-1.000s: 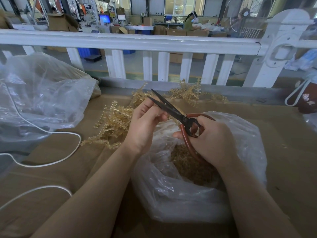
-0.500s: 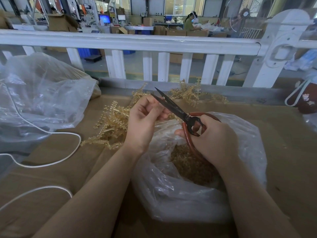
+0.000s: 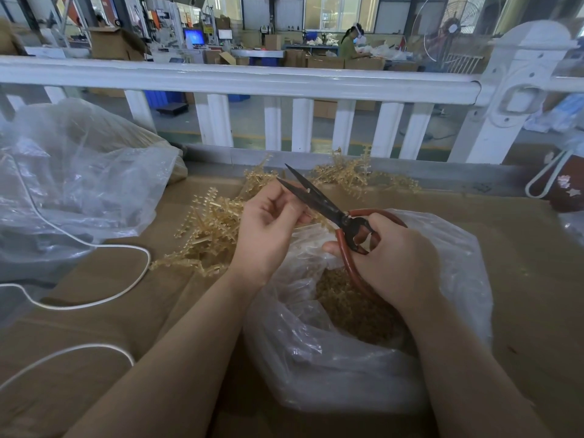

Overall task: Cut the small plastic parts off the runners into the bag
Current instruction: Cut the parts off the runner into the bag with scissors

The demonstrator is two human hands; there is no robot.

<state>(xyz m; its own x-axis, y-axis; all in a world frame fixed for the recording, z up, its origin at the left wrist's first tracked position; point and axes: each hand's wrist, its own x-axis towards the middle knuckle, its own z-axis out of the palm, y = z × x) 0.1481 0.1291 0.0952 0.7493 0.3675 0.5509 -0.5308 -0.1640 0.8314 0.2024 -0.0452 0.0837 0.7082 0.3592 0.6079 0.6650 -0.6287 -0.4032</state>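
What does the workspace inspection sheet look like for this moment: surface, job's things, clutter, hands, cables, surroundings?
Surface: brown cardboard sheet covers the bench.
Job's things: open clear bag holding cut yellowish parts; pile of uncut runners beyond the left forearm; scissors, blades slightly apart, over the bag.
Clutter: large crumpled plastic bag at far left; more runners by the railing.
Hands: left hand pinches a small piece at the blades; right hand grips the red scissor handles.
Cables: white cable loops across the cardboard at left.
Surroundings: white railing behind the bench; a person seated at a distant workbench; a fan at right.
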